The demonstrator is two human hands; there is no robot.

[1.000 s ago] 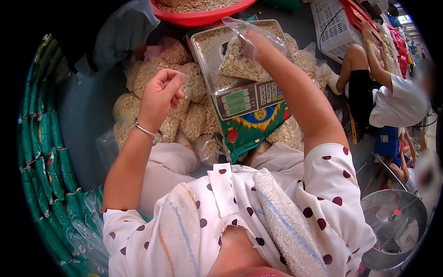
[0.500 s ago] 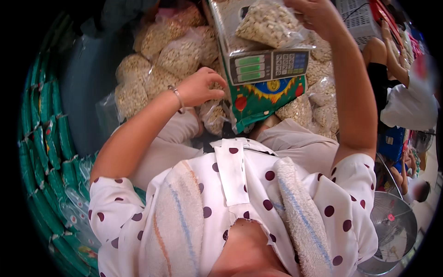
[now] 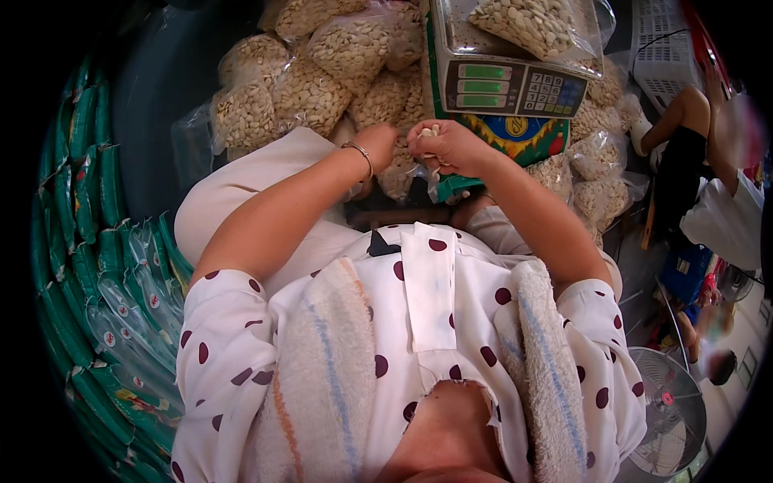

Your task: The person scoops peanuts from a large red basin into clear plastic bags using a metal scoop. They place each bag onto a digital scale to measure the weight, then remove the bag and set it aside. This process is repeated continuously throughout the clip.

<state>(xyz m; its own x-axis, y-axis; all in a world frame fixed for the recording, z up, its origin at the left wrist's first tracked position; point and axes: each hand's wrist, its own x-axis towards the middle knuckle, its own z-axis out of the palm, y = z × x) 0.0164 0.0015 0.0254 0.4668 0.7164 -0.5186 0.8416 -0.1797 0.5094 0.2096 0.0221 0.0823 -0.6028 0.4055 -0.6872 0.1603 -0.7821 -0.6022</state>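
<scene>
In front of my lap, my right hand [image 3: 460,150] is closed around a few pale, flat seeds [image 3: 431,134] that show between its fingers. Close beside it is my left hand [image 3: 377,145], a bracelet on its wrist, with the fingers curled shut; what they hold, if anything, is hidden. Below and between the hands lies a clear plastic bag of seeds [image 3: 395,179]. A filled clear bag [image 3: 527,24] rests on the digital scale [image 3: 515,82], which stands right of centre at the far side. Under the scale shows a green printed sack [image 3: 523,133].
Several filled clear bags [image 3: 310,95] are heaped left of the scale, and more bags [image 3: 600,193] lie to its right. Green packaging bags [image 3: 97,193] are stacked along the left. At right are a white basket [image 3: 662,50], other people [image 3: 717,161] and a fan [image 3: 664,410].
My right hand has come down from the bag on the scale toward my lap and now holds seeds. My left hand has moved in beside it, its fingers closing. The view has shifted.
</scene>
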